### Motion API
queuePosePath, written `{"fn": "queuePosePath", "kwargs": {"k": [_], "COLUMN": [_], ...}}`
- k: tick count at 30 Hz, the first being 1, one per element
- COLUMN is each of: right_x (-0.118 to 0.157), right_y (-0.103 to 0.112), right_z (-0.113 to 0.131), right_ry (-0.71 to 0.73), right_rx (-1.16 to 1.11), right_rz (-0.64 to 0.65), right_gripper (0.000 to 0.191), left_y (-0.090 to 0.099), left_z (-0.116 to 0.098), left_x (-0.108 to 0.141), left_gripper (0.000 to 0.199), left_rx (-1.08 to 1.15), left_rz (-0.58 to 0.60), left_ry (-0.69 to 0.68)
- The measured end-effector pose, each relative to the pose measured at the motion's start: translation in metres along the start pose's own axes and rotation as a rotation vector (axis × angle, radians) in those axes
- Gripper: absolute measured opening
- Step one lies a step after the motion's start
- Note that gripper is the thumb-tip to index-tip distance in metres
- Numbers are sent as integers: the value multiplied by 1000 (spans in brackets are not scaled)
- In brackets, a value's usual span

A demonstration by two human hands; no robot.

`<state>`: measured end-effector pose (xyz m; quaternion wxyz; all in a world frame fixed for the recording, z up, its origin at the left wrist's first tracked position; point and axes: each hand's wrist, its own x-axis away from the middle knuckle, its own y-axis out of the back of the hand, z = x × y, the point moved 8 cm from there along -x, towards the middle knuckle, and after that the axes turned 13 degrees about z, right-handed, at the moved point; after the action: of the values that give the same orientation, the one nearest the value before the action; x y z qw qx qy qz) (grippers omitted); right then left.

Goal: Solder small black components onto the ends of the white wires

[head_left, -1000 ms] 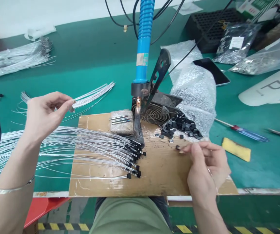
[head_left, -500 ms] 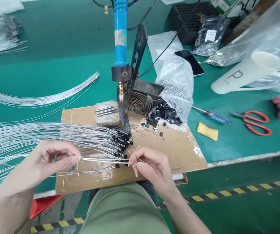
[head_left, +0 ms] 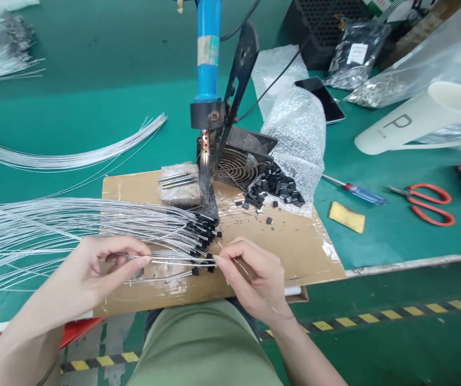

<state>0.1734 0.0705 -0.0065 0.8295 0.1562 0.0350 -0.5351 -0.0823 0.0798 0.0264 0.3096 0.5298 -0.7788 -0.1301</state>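
My left hand (head_left: 108, 271) pinches thin white wire (head_left: 178, 263) between thumb and fingertips, low over the cardboard sheet (head_left: 250, 225). Toward the right the strand runs taut to my right hand (head_left: 254, 273), closed on its end with thumb and forefinger. A fine loose length curves across my right fingers and wrist. Just behind both hands lies a large bundle of white wires (head_left: 146, 214), many tipped with small black pieces (head_left: 202, 228). Whether more than one strand is pinched, I cannot tell.
Behind the wires a blue hot-air tool (head_left: 209, 69) points down in a black stand (head_left: 240, 69). Loose black pieces (head_left: 276, 185) lie beside a round grille (head_left: 236, 167). Farther right are a screwdriver (head_left: 361, 193), yellow sponge (head_left: 347, 216), red-handled scissors (head_left: 431, 201) and tipped white mug (head_left: 407, 120).
My left hand has slid right, closer to my right hand, shortening the span of wire between them. My right thumb and forefinger have closed together at the wire's end. The view has shifted slightly.
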Motion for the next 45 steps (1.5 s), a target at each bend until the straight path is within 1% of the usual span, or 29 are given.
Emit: {"fn": "queuePosePath", "kwargs": {"k": [1, 3, 5, 7, 9, 11, 13, 16, 18, 19, 21, 23, 25, 27, 28, 30, 32, 34, 38, 41, 45], "right_x": [0, 0, -1, -1, -2, -2, -2, -1, 1, 3, 8, 10, 7, 3, 2, -1, -6, -10, -14, -13, -12], "right_y": [-1, -4, -7, -9, -9, -8, -8, -8, -4, -1, 7, 10, 8, 4, 1, -5, -11, -17, -22, -26, -30], "right_z": [3, 7, 8, 7, 7, 5, 3, -1, -10, -16, -31, -41, -46, -48, -48, -46, -41, -35, -30, -33, -38], "right_ry": [38, 90, 105, 103, 102, 108, 115, 100, 7, -60, -185, -231, -245, -281, -303, -326, -327, -321, -323, -343, -362], "right_rx": [41, 96, 121, 133, 134, 126, 110, 82, 25, -38, -241, -480, -643, -694, -686, -641, -607, -605, -674, -736, -828], "right_rz": [-10, -32, -52, -67, -73, -77, -85, -114, -178, -233, -354, -416, -392, -342, -317, -273, -220, -185, -180, -164, -152], "right_gripper": [18, 19, 20, 20, 19, 19, 19, 18, 17, 17, 22, 36, 54, 59, 56, 44, 29, 21, 13, 10, 8], "left_y": [-14, -32, -48, -64, -77, -85, -89, -90, -88, -86, -82, -79, -75, -72, -72, -71, -72, -72, -71, -68, -66], "left_z": [-5, -19, -35, -48, -51, -46, -39, -35, -33, -31, -26, -23, -21, -21, -22, -23, -24, -24, -23, -23, -28], "left_x": [-1, -1, -1, -4, -9, -16, -22, -29, -32, -32, -33, -33, -34, -34, -34, -34, -34, -33, -32, -30, -29], "left_gripper": [18, 25, 28, 23, 16, 18, 21, 21, 22, 23, 23, 22, 22, 21, 20, 19, 18, 17, 18, 18, 16], "left_rx": [-66, -160, -202, -201, -160, -77, 41, 216, 288, 310, 333, 341, 345, 354, 360, 379, 397, 403, 354, 307, 295], "left_rz": [110, 149, 97, 69, 74, 111, 156, 191, 172, 153, 109, 83, 66, 51, 49, 48, 49, 48, 30, -16, -55], "left_ry": [2, -32, -106, -186, -189, -127, -67, -30, -1, 20, 58, 78, 74, 66, 64, 59, 47, 35, 38, 48, 41]}}
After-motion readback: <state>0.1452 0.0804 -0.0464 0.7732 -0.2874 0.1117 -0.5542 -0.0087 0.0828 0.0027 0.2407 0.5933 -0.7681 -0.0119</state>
